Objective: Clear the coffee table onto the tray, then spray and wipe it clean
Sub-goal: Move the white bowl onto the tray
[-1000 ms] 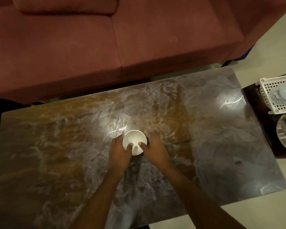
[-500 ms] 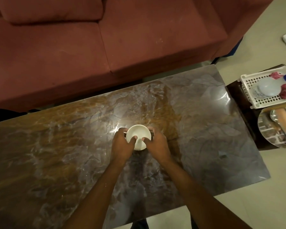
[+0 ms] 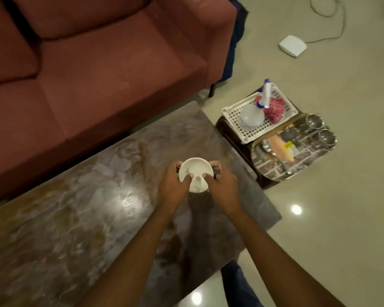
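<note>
White bowl (image 3: 193,171) gripped by left hand (image 3: 172,187) and right hand (image 3: 222,185); yellow label (image 3: 288,145) unreadable.

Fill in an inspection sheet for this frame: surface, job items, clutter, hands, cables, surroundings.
Surface: glossy marbled coffee table, light glare.
Job's things: white bowl held above the table; steel tray beside the table, carrying two steel cups among other items; spray bottle and red cloth in a white basket.
Clutter: nothing seen.
Hands: left hand and right hand both grip the bowl.
Cables: one cable on the floor, joined to a white box.
Surroundings: red sofa behind the table.
</note>
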